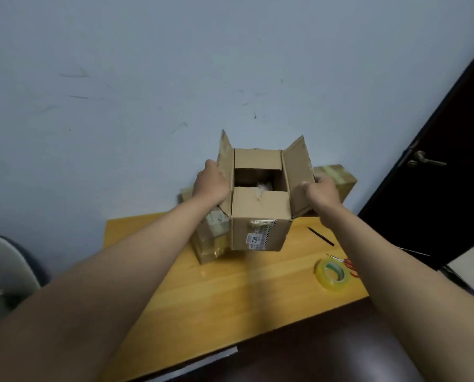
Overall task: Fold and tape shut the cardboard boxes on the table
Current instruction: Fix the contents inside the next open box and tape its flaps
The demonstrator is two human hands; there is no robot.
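Note:
A brown cardboard box (pixel 259 216) stands at the back of the wooden table (pixel 230 288). Its near and far short flaps are folded inward, leaving a gap with something white inside. The two long side flaps still stand up. My left hand (pixel 212 183) holds the left flap from outside. My right hand (pixel 322 190) grips the edge of the right flap. A roll of clear tape (pixel 331 274) lies flat at the table's right side.
A taped box (pixel 211 244) sits left of the open one, another taped box (pixel 338 179) behind on the right. Red-handled scissors (pixel 347 264) lie beside the tape, a dark pen (pixel 320 236) farther back. A grey chair (pixel 4 271) stands left, a dark door (pixel 437 166) right.

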